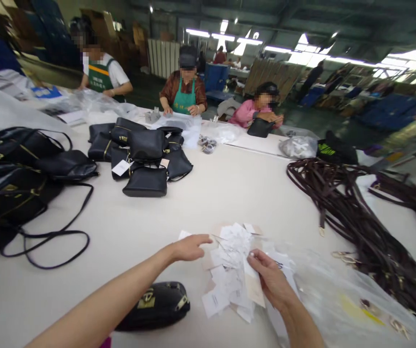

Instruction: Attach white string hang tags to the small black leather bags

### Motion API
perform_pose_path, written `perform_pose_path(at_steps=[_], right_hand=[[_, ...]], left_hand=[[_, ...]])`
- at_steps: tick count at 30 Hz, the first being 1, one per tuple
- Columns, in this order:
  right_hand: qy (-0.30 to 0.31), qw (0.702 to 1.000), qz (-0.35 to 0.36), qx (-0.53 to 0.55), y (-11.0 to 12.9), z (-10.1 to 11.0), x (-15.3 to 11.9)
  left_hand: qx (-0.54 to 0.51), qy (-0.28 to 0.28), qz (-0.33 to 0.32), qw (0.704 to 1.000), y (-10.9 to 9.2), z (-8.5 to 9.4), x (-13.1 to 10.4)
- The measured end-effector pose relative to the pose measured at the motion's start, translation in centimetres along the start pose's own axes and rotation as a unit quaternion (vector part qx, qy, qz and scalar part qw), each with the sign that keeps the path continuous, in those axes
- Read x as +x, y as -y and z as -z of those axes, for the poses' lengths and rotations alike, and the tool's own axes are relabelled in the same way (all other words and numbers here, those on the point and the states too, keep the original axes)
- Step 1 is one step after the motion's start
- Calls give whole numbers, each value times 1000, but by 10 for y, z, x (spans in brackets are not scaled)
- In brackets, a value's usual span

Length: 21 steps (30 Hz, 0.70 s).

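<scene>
A loose pile of white and pale pink paper hang tags (226,270) lies on the table in front of me. My right hand (271,278) pinches a paper tag (253,282) at the right side of the pile, between thumb and fingers. My left hand (189,247) reaches to the pile's upper left edge, fingers stretched out and thumb apart, with nothing visible in it. Beneath my left forearm sits a small black bag (164,304) with gold-coloured hardware, partly covered by the arm.
Black pouches (146,145) are heaped ahead, larger black bags (8,179) at left. Dark brown straps (353,217) with metal clips lie at right, near a clear plastic sheet (331,295). Several people work across the white table (237,188); one person's hands hold a black pouch (260,127).
</scene>
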State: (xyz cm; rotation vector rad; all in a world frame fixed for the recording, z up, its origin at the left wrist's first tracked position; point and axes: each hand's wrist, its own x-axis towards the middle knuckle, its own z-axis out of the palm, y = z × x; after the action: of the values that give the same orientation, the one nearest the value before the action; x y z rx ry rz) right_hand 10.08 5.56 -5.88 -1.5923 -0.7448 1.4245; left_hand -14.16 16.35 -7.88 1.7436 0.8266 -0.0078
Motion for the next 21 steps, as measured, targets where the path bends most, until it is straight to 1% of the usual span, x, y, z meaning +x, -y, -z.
perform_pose_path(at_steps=[1, 3, 4, 5, 6, 7, 9, 11, 13, 14, 15, 17, 18, 19, 21], right_hand=[[4, 1000, -1, 21, 5, -2, -13], [11, 998, 2, 55, 11, -4, -38], [14, 998, 3, 69, 12, -3, -51], [17, 997, 4, 79, 10, -1, -63], [17, 997, 7, 80, 6, 4, -74], [15, 997, 14, 72, 0, 11, -85], [-11, 998, 56, 16, -20, 27, -105], [-64, 987, 125, -82, -43, 41, -120], [-104, 954, 204, -194, -65, 46, -132], [-107, 932, 242, -246, -74, 45, -137], [-96, 911, 277, -292, -82, 41, -141], [-57, 876, 328, -348, -90, 28, -146], [-37, 870, 340, -356, -93, 20, -147], [-22, 872, 342, -349, -94, 12, -148], [-3, 896, 325, -302, -95, -3, -149]], left_hand=[[-46, 24, -20, 998, -23, -10, -4], [-130, 80, -45, 987, -61, -38, -15], [-163, 100, -49, 980, -76, -54, -23], [-194, 113, -43, 973, -86, -69, -32], [-241, 121, -27, 963, -91, -85, -42], [-307, 113, 5, 945, -93, -98, -54], [-345, 95, 43, 933, -87, -121, -79], [-331, 72, 68, 939, -76, -136, -104], [-293, 36, 93, 951, -65, -144, -125], [-265, 11, 105, 958, -60, -147, -133], [-232, -16, 116, 966, -57, -149, -140], [-150, -69, 128, 978, -53, -152, -149], [-106, -91, 130, 982, -52, -153, -152], [-63, -107, 132, 984, -52, -154, -154], [13, -123, 133, 983, -54, -157, -155]])
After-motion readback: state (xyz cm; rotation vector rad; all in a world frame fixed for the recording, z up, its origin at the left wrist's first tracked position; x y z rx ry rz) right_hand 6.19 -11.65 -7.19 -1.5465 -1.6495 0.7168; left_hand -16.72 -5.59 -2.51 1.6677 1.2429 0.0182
